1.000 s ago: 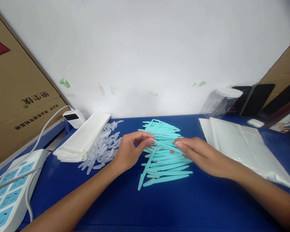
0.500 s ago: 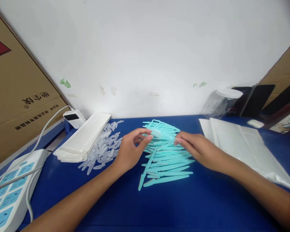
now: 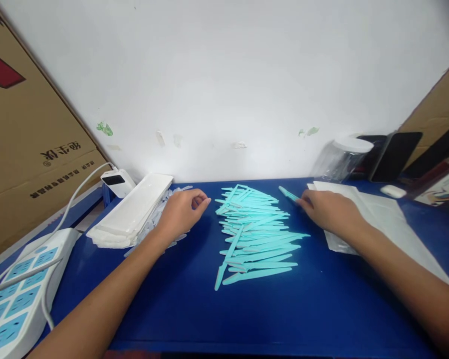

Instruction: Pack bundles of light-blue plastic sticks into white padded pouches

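Several turquoise eyebrow razors lie in a loose pile (image 3: 260, 239) in the middle of the blue table. Right of the pile, my right hand (image 3: 331, 212) pinches one turquoise eyebrow razor (image 3: 287, 193) by its near end, just in front of white plastic bags. My left hand (image 3: 181, 212) hovers at the right side of a heap of clear plastic blade covers (image 3: 148, 229), hiding much of it. Its fingers are curled, thumb and forefinger together. Whether anything small sits between them I cannot make out.
A stack of white bags (image 3: 134, 209) lies left of the covers, beside a small white device (image 3: 118, 182) and a power strip (image 3: 26, 289) with cables. White plastic bags (image 3: 392, 224), a clear jar (image 3: 342, 159) and a white case (image 3: 392, 191) stand or lie at right. A cardboard box (image 3: 33, 124) borders the left.
My hands have moved apart from over the pile. The left went left to the clear covers; the right went right, toward the bags, with a razor. The bags near it have shifted.
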Available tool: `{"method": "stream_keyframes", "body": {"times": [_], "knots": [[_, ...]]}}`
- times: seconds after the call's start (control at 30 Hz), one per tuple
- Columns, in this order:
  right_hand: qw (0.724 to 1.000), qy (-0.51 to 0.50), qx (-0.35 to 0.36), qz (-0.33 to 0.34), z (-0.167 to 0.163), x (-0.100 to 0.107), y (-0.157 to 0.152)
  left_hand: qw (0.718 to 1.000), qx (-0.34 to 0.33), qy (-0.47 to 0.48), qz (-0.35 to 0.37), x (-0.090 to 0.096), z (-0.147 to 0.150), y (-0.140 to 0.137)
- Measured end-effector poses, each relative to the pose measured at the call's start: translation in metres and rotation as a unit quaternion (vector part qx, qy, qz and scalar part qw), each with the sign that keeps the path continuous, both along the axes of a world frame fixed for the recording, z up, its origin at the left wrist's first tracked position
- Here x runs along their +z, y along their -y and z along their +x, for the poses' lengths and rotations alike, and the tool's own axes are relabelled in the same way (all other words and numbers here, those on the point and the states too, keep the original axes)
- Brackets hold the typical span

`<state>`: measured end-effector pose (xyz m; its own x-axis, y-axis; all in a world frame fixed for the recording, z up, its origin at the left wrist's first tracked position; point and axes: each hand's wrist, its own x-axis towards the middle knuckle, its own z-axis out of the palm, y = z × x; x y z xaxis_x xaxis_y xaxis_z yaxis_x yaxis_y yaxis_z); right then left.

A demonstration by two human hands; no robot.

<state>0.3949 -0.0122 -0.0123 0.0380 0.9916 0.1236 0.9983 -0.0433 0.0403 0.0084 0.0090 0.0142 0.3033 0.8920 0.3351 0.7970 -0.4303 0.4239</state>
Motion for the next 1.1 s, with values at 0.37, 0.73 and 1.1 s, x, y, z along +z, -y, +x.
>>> {"method": "stream_keyframes", "body": {"times": [0.37,0.73,1.1], "knots": [[0.902,-0.284,0.322,-0.034,-0.04,0.029,0.038,0.984,0.004,-0.15,-0.093,0.025,-0.039,-0.012],[0.884,-0.284,0.349,-0.123,-0.058,0.026,0.05,0.92,-0.218,-0.162,-0.283,0.03,0.023,0.056],[0.878,-0.225,0.373,-0.197,-0.069,0.031,0.063,0.93,-0.189,-0.154,-0.277,0.016,0.015,0.041]]}}
